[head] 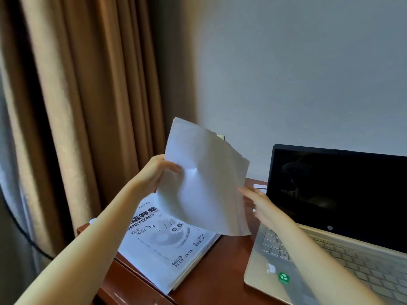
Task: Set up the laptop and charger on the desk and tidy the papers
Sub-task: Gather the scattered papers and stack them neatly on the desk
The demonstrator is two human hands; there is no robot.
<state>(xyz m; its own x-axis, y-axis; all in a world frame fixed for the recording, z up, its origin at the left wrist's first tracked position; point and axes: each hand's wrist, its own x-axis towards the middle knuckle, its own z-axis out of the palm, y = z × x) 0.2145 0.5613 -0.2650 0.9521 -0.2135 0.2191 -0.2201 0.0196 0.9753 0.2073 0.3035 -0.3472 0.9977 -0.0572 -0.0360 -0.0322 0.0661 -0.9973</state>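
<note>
Plainly, the main risk lay in the sheaf of papers (204, 183), which was held up in the air by one side only. The left grip (154, 172) pinched it at the left edge, thumb on the near face and fingers behind, and the sheets bowed and dimpled under that thumb, while their right edges stood fanned apart. A pinch at one side would probably let inner sheets slide out and drop onto the worktop (220, 271), or past its left edge towards the curtain (88, 106). A harder squeeze could crease them. The right grip (259, 203) was open, fingers straight, at the sheaf's lower right edge, touching it or just short of it; I could not tell which. If it pushed in unevenly, the fan might buckle rather than square up.

The sheaf hung above the worktop's left part, over the far end of the printed stack (167, 245), which lay flat along the left edge and seemed to reach a little past it. A knock from a lowered forearm might therefore shift that stack off. The laptop (341, 194) stood open at the right side of the worktop, screen dark, with the right forearm over its near left corner; swinging papers could brush its lid. No charger could be made out, so that part of the task looked unfinished.
</note>
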